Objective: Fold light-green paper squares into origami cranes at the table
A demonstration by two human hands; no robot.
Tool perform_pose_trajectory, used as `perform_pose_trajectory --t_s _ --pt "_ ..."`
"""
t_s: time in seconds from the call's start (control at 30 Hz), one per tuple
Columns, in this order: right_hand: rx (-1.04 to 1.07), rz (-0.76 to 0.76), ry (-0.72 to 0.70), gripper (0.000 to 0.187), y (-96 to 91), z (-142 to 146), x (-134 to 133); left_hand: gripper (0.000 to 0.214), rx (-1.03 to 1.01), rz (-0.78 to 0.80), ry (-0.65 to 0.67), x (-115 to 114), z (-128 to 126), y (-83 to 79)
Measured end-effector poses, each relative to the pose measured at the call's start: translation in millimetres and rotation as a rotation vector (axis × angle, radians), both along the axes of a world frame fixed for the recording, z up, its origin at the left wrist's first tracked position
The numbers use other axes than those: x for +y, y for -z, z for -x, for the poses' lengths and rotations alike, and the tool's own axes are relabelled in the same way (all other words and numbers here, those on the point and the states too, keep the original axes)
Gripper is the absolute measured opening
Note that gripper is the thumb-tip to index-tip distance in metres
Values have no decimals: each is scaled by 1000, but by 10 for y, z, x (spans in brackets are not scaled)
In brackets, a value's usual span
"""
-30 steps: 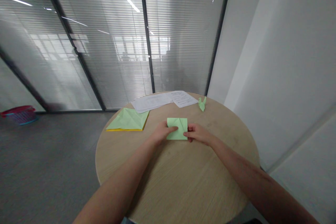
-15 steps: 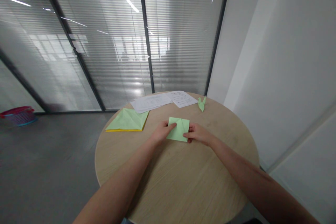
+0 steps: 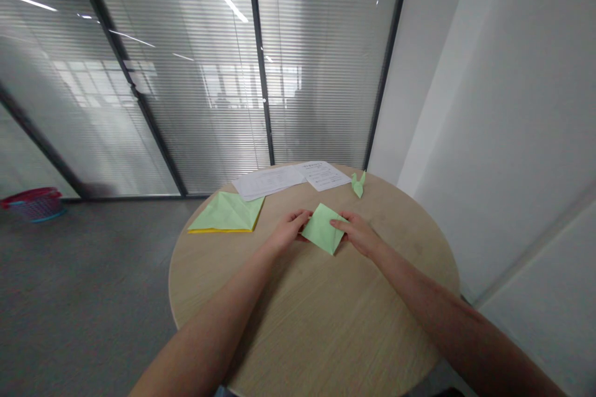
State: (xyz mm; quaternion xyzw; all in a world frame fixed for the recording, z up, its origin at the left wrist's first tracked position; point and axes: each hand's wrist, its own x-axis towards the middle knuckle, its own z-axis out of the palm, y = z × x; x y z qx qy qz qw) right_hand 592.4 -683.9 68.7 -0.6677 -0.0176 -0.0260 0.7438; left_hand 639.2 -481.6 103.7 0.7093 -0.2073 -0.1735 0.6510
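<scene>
There it was, just right of the middle of the frame: the folded green paper (image 3: pixel 320 227), held over the round wooden table (image 3: pixel 335 322) and turned like a diamond. One corner pointed to the top of the frame, leaning slightly left; the opposite corner pointed down, a touch to the right. And the long axis? Hard to call, with the shape close to square and neither diagonal clearly the longer.

On the right side, the right hand (image 3: pixel 358 234) had it pinched, thumb laid flat across the top face near the right corner, other fingers tucked behind. Over at the left corner came the left hand (image 3: pixel 287 229), its fingers bunched narrowly against the edge; whether they gripped or only touched, the view could not tell.

Left of centre, well apart from both hands, lay a larger green piece (image 3: pixel 228 212) with a yellow border along its lower edge. Beyond it, white sheets (image 3: pixel 272 181) spread along the table's far side, print showing on the right-hand one. And up to the right of them, a small green folded bird (image 3: pixel 358 186), two points raised toward the top of the frame!
</scene>
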Motion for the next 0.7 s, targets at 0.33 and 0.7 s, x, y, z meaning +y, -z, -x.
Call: perform_pose_trajectory --t_s 0.33,0.7 --pt "-22 -197 110 30 14 -63 -55 26 20 160 71 50 40 -36" --pt "-12 -195 105 32 2 -44 -49 45 -110 139 184 45 4 -9"
